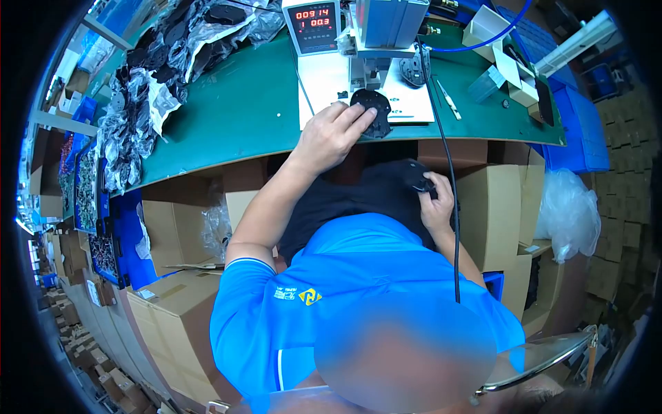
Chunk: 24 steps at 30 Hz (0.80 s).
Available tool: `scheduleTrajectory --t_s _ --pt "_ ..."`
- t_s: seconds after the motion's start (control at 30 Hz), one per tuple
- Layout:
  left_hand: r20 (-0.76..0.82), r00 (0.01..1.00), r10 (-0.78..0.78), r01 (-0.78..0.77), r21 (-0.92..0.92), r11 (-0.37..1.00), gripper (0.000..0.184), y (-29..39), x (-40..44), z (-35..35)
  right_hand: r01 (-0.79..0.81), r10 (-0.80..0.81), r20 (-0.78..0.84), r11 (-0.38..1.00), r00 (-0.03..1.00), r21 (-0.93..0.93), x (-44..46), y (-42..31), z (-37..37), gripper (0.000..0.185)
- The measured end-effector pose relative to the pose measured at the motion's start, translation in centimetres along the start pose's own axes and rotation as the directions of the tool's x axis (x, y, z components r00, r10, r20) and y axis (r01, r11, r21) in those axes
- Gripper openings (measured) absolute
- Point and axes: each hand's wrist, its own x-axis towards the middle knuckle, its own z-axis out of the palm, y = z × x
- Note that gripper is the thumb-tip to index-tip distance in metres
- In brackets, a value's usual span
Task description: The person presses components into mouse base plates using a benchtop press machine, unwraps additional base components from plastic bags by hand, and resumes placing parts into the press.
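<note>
My left hand (329, 138) reaches onto the white base plate of a bench press (392, 24). Its fingers are closed on the edge of a black rounded plastic part (376, 114), which lies under the press head. My right hand (437, 201) is lower, in front of the bench edge near my lap. Thumb and fingers there grip a second black plastic part (416, 176), whose far side blends into my dark trousers. A similar dark part (414, 70) rests on the plate to the right of the press.
A display box (314, 26) with red digits stands left of the press. Black parts in crumpled plastic wrap (148, 90) cover the bench's left side. A white pen-like tool (449, 100) and small open boxes (514, 72) lie right. A black cable (449, 179) hangs near my right hand.
</note>
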Motion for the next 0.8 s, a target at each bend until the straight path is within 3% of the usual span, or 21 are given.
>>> scheduleTrajectory --t_s 0.03,0.1,0.17,0.23,0.27,0.33,0.47,0.5,0.57,0.7,0.77,0.8 --pt "0.000 1.000 0.002 -0.002 -0.004 1.000 0.050 -0.4 0.0 0.7 -0.088 0.088 -0.005 0.994 0.996 -0.057 -1.6 1.7 -0.6 0.033" --pt "0.030 1.000 -0.008 0.008 -0.005 1.000 0.050 -0.9 -0.1 1.9 -0.519 0.520 0.001 0.853 0.854 -0.045 -4.5 4.2 -1.4 0.032" --pt "0.044 0.999 -0.014 0.014 -0.015 1.000 0.048 -0.6 -0.4 2.2 -0.450 0.443 -0.084 0.885 0.893 -0.117 -9.8 13.3 -1.0 0.037" --pt "0.062 0.996 -0.071 0.070 0.009 0.997 0.045 -0.1 -0.8 2.4 -0.632 0.637 0.010 0.767 0.771 -0.110 -13.8 18.7 -1.6 0.041" --pt "0.063 0.995 -0.073 0.073 0.008 0.997 0.045 0.2 -0.8 2.2 -0.632 0.637 0.011 0.767 0.771 -0.112 -14.6 19.3 -2.1 0.041" --pt "0.087 0.987 -0.134 0.133 0.011 0.991 0.043 0.7 -0.6 1.8 -0.805 0.824 0.021 0.558 0.566 -0.204 -16.2 20.6 -2.7 0.042" --pt "0.055 0.990 -0.133 0.134 -0.006 0.991 0.055 0.8 -0.5 2.1 -0.840 0.882 -0.049 0.429 0.470 -0.333 -18.7 25.1 -3.1 0.045" --pt "0.061 0.987 -0.152 0.154 -0.027 0.988 0.054 0.9 -0.6 2.3 -0.839 0.881 -0.048 0.429 0.470 -0.335 -18.9 25.3 -3.3 0.045" --pt "0.065 0.982 -0.175 0.178 -0.034 0.983 0.054 0.9 -0.6 2.4 -0.705 0.760 -0.128 0.508 0.638 -0.495 -18.7 25.8 -2.8 0.056" --pt "0.077 0.975 -0.208 0.216 -0.117 0.969 0.050 1.1 -0.6 1.9 -0.654 0.734 0.004 0.607 0.679 -0.452 -11.0 18.6 -1.9 0.061" --pt "0.057 0.976 -0.210 0.215 -0.114 0.970 0.047 1.0 -0.8 2.2 -0.612 0.630 0.042 0.766 0.775 -0.196 -7.5 16.2 -0.4 0.052" --pt "0.052 0.976 -0.213 0.218 -0.115 0.969 0.045 1.1 -0.8 2.1 -0.587 0.607 0.078 0.789 0.791 -0.184 -5.4 14.2 0.5 0.052"
